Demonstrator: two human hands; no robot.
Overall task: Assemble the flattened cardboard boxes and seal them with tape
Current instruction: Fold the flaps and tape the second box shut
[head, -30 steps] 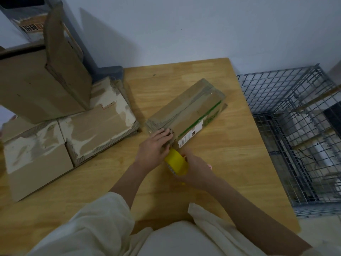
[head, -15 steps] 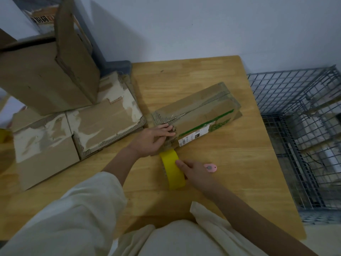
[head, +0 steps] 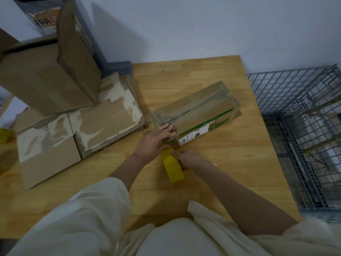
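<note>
Presently: one long brown cardboard box (head: 195, 115) mid-frame on the wooden surface (head: 230, 163), assembled, sealing underway—left hand (head: 155, 141) flat on its end, right hand (head: 190, 158) clasping yellow tape roll (head: 172, 166); torn flattened cartons (head: 77, 130) at left remain.

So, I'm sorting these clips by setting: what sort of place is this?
Probably a small home or back-room packing corner, not a warehouse: a plain wooden table against a bare wall, worn reused cardboard boxes stacked on it, and a wire cage beside it.
</note>
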